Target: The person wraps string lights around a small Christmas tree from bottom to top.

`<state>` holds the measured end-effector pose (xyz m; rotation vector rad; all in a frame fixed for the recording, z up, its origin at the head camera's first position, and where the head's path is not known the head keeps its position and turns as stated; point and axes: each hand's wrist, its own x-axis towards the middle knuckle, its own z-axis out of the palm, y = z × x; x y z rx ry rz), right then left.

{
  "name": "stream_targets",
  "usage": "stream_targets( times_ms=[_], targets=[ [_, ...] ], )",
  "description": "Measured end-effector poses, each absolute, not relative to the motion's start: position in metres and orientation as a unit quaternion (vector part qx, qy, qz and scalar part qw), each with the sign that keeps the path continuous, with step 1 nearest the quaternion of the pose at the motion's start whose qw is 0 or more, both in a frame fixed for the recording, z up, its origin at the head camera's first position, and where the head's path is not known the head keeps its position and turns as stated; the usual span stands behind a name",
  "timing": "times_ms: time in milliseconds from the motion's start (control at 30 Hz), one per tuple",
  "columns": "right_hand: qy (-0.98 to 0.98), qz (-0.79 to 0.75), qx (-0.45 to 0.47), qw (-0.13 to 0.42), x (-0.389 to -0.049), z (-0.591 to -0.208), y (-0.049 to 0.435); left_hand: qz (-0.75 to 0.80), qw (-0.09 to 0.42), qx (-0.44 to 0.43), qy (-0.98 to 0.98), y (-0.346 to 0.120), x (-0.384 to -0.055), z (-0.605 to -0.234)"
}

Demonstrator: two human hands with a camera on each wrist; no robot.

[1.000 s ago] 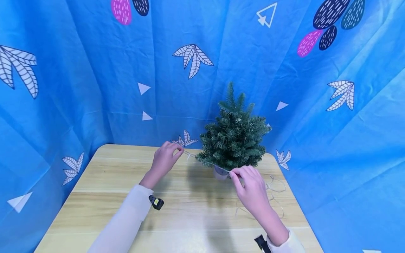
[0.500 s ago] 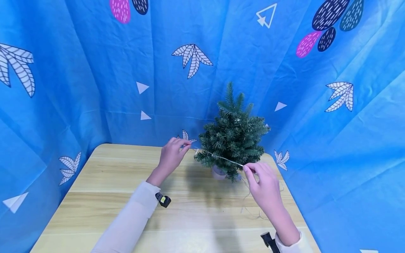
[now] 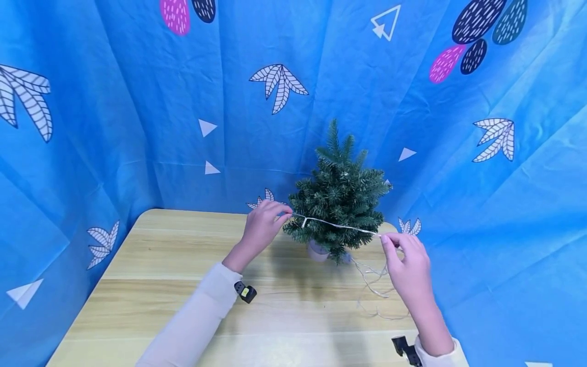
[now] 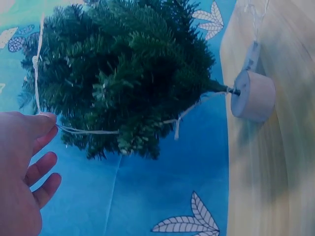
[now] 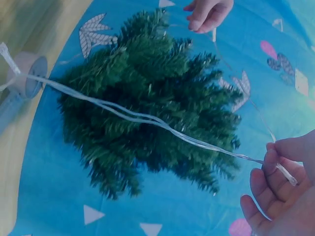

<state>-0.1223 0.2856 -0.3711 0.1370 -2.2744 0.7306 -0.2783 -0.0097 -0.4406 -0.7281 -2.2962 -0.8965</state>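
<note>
A small artificial Christmas tree (image 3: 339,188) stands upright on a round pale base (image 4: 261,98). My left hand (image 3: 263,224) pinches the thin wire of a string of lights (image 3: 341,226) at the tree's left side. Beyond the tree's right front edge, my right hand (image 3: 408,262) pinches the same string between thumb and fingertips. The string stretches across the front of the lower branches, with a small bulb (image 3: 304,223) near my left hand. In the left wrist view, more wire runs past the lower branches toward the trunk.
A grey, elongated piece (image 4: 252,56) lies beside the base, with wire coming from its end. Loose loops of the string (image 3: 378,293) lie on the wooden table (image 3: 183,285) at the right. A patterned blue curtain (image 3: 257,148) closes in the back and sides.
Both hands have moved right, the right one farther, so the stretch of string between them is longer. The left hand also rose slightly. The tree stays in place.
</note>
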Motion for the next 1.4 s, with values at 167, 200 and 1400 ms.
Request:
stream_targets(
  times_ms=[167, 200, 1400],
  targets=[
    [-0.891, 0.292, 0.018, 0.348, -0.120, -0.376, 0.295, -0.321, 0.310, -0.298, -0.844, -0.001, -0.278, -0.438],
    [-0.891, 0.293, 0.012, 0.346, -0.120, -0.378, 0.297, -0.318, 0.315, -0.303, -0.841, 0.000, -0.277, -0.437],
    [-0.922, 0.271, -0.045, 0.273, -0.104, -0.410, 0.318, -0.417, 0.217, -0.390, -0.792, 0.066, -0.211, -0.415]
  ],
)
